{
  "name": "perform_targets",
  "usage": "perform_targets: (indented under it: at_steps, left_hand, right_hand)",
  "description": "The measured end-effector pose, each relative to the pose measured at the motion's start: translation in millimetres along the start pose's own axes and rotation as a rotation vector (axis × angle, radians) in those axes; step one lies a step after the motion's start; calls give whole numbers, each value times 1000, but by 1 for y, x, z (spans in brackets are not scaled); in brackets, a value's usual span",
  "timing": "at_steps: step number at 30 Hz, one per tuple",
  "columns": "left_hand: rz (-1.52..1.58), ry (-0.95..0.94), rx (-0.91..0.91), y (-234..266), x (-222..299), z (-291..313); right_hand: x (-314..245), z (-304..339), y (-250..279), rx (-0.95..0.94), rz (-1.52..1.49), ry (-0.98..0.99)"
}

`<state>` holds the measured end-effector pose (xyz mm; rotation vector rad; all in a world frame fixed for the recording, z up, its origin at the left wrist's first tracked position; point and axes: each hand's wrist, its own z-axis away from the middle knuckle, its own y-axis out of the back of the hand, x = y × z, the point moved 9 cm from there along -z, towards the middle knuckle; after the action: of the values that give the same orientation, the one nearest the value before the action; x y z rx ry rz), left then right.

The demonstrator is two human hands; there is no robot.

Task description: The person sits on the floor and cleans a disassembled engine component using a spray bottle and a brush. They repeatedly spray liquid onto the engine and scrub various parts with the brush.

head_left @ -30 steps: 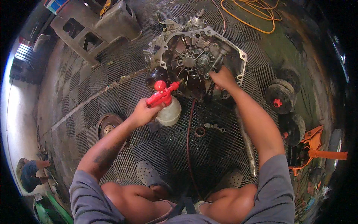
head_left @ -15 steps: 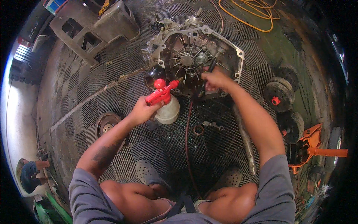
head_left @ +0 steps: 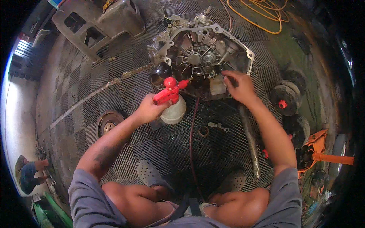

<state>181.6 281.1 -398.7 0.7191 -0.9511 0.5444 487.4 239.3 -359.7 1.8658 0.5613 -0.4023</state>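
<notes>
A metal gearbox housing (head_left: pixel 194 59), open side up, rests on the ribbed floor mat in front of me; its inner ribs look wet and oily. My left hand (head_left: pixel 146 109) is closed around the red head of a pump spray bottle (head_left: pixel 173 111) with a whitish translucent body. The bottle's nozzle points at the near edge of the housing. Over the housing's near right side, my right hand (head_left: pixel 243 88) pinches a slim dark-handled tool (head_left: pixel 229 82); its working end is too unclear to name.
A grey plastic step stool (head_left: pixel 95 28) stands far left. A thin red hose (head_left: pixel 193 140) runs toward my feet. A metal pipe (head_left: pixel 249 140), a ring (head_left: pixel 203 131) and a round metal disc (head_left: pixel 109 125) lie around. Rightward are dark round wheels (head_left: pixel 284 98) and an orange jack (head_left: pixel 315 148).
My right hand has moved right and slightly nearer with the dark tool, uncovering part of the housing's near wall. My left hand and the spray bottle have shifted slightly right.
</notes>
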Motion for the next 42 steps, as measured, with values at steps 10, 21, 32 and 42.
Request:
perform_targets:
  at_steps: [10,21,32,42]
  left_hand:
    - [-73,-9,-29,-4,6,4]
    - [-105,-6,-71,-11,16,10]
    - [-134,13,-73,-11,17,10]
    - [-85,-23,-60,-10,17,9]
  right_hand:
    - [-16,5,-13,42,-110,99]
    - [-24,21,-23,-30,156,137]
    - [-36,-2,32,213,244,112]
    - [-21,-6,22,91,305,32]
